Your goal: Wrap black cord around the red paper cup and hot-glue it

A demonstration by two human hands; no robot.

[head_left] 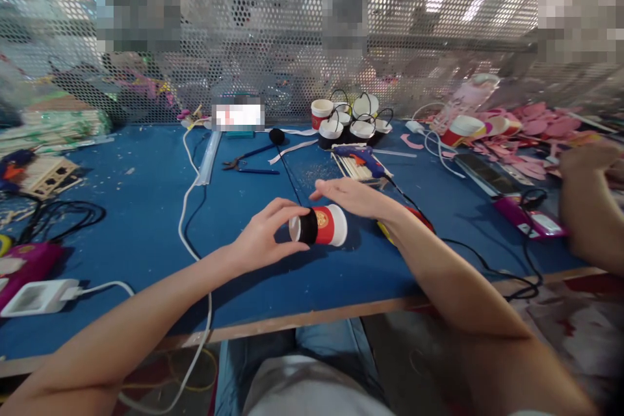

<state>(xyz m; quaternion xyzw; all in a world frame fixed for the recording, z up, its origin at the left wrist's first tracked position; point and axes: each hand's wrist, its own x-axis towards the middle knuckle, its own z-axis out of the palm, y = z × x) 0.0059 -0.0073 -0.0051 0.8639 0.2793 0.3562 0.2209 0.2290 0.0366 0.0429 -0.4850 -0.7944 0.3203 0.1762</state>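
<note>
A red and white paper cup with a black band around it lies on its side above the blue table. My left hand grips the cup at its bottom end, fingers curled around the black band. My right hand is flat, fingers stretched out to the left, resting over the top of the cup near its rim. A black cord runs from under my right wrist across the table.
A blue glue gun lies behind the cup, next to pliers. Several finished cups with wire handles stand at the back. Pink foam pieces cover the right. Another person's arm rests at the right. A white charger sits at the left.
</note>
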